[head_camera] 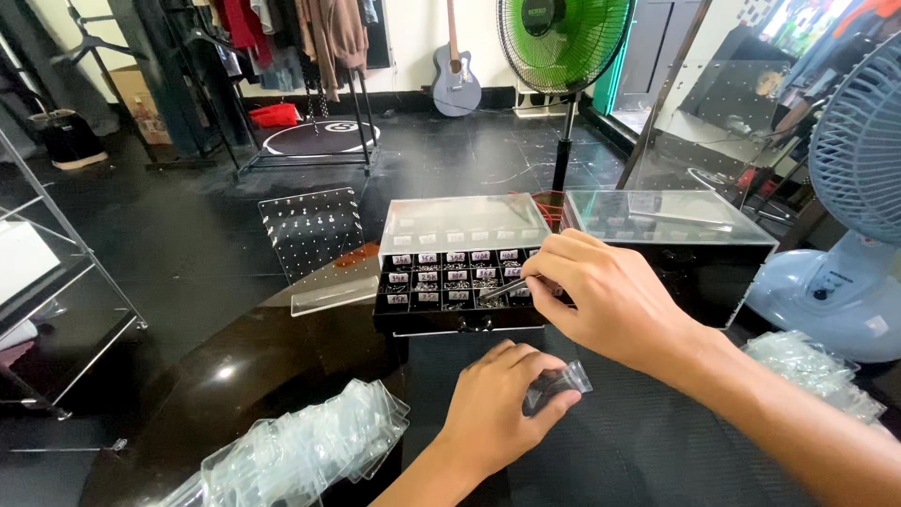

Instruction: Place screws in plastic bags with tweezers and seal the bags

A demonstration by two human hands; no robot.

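My right hand [610, 296] pinches slim metal tweezers [502, 287] whose tips reach into a black drawer of small labelled compartments [441, 282] holding tiny metal parts. The drawer sticks out of a black box with a clear lid [460, 222]. My left hand [497, 408] rests on the dark mat nearer to me, closed on a small clear plastic bag [560, 384].
A heap of clear plastic bags [300, 451] lies at the front left, another [812, 371] at the right. A second clear-lidded box [666, 218] and a pale blue fan [845, 253] stand right. A clear perforated stand [314, 235] leans left of the drawer.
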